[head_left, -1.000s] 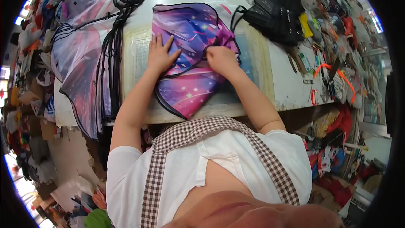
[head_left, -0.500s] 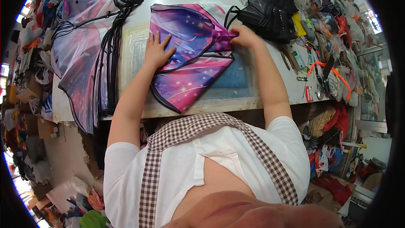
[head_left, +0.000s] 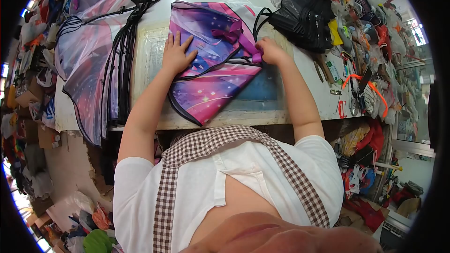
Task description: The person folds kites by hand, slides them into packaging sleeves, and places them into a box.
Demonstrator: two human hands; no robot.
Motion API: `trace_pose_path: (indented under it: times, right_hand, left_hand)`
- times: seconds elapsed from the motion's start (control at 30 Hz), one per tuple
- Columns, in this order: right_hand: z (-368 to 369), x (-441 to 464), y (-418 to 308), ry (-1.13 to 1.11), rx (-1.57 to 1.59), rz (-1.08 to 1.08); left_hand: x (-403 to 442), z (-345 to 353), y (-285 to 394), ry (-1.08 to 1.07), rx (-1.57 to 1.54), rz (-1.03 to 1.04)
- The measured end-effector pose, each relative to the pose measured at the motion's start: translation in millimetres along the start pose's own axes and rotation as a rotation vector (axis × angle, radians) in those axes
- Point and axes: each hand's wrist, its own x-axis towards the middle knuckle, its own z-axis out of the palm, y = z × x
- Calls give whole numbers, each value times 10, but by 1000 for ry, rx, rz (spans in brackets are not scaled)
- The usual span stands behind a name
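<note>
A folded pink and purple printed fabric piece (head_left: 211, 84) with black binding lies on the table before me. My left hand (head_left: 178, 54) rests flat on its left side, fingers spread. At the fabric's right edge my right hand (head_left: 271, 50) is closed, fingers pinched on a purple ribbon (head_left: 251, 49). The ribbon runs in loose folds across the upper right of the fabric. A black cord loop (head_left: 260, 18) lies just above my right hand.
Similar printed pieces (head_left: 89, 70) with black cords (head_left: 123, 70) hang over the table's left side. A black plastic-wrapped bundle (head_left: 304, 16) is at the upper right. Scissors, an orange strip (head_left: 375, 91) and small tools lie along the right edge. A blue panel (head_left: 258, 93) shows beneath the fabric.
The purple ribbon, bunched at the fabric's right edge before, is now spread in folds over the fabric. My right hand has moved slightly down and right; my left hand stays on the fabric.
</note>
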Motion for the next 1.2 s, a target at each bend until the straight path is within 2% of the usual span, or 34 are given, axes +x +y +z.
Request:
trace_pose_path:
  times: [0.1,0.2,0.23,0.3,0.33,0.43,0.47,0.57,0.6,0.67,0.7,0.73,0.83,0.87,0.93,0.97,1.0,1.1,1.13,1.2]
  right_hand:
    - [-144,-180,-106,-16,-43,46]
    - [-275,-21,-213,-233,486,140]
    - [-355,10,-399,-235,485,139]
    - [-418,-6,-805,-23,119,34]
    - [-361,-51,-876,-25,120,28]
    - [-108,-203,-1027,133,186,-200]
    - [-86,-358,-1066,133,190,-202]
    - [-68,-793,-1126,30,86,-291]
    - [-60,-856,-1131,112,33,-336]
    - [-33,-957,-1125,275,-71,-418]
    - [12,-976,-1083,272,-71,-417]
    - [83,-972,-1020,304,-21,-437]
    - [206,-849,-880,373,79,-477]
    - [208,-771,-882,364,138,-380]
    - [219,-614,-889,344,254,-183]
    - [246,-526,-873,344,253,-184]
    - [301,-424,-850,379,266,-161]
    - [334,-202,-837,454,294,-110]
    - [312,-147,-827,343,276,29]
    - [250,-73,-871,109,238,305]
  left_hand:
    - [-17,24,19,26,2,12]
    - [-15,30,10,106,19,31]
    - [-12,31,3,129,-30,32]
    - [-35,39,10,174,-130,31]
    - [-47,-57,63,175,-127,25]
    - [-70,-357,236,-345,-133,-185]
    - [-133,-370,228,-346,-130,-188]
    - [-398,-395,164,-229,-185,28]
    - [-518,-382,137,-231,-185,28]
    - [-819,-331,52,-29,-276,247]
    - [-897,-312,-8,77,-322,355]
    - [-902,-327,-80,77,-324,354]
    - [-829,-415,-299,-146,-358,496]
    - [-802,-543,-284,-146,-358,496]
    - [-714,-1004,-210,-461,-467,375]
    - [-688,-1117,-191,-615,-518,311]
    - [-675,-1137,-191,-613,-516,313]
    - [-608,-1173,-200,-743,-562,-36]
    - [-557,-1107,-226,-741,-561,-35]
    - [-443,-770,-327,-529,-824,-336]
